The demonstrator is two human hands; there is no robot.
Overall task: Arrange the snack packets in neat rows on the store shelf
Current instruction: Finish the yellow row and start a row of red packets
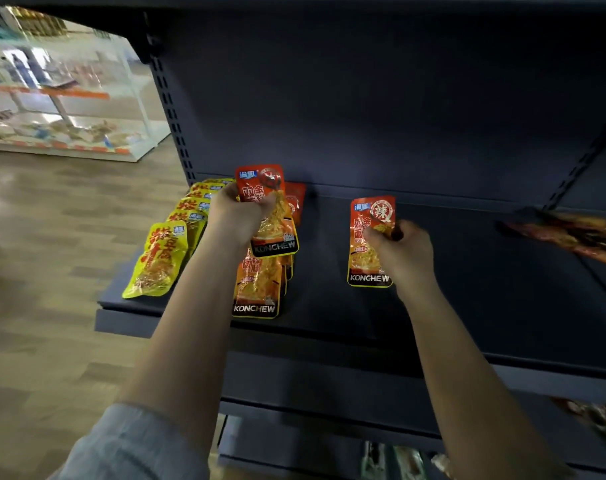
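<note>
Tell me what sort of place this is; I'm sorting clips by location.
Most likely a shop: a dark metal display shelf with slotted uprights, a row of yellow snack packets beside orange-red Konchew packets, and a blurred goods stand across the wood-look floor.

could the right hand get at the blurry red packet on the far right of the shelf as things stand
Probably, but not freely: the right hand already grips an orange packet. Bare shelf lies between it and the red packet.
</note>
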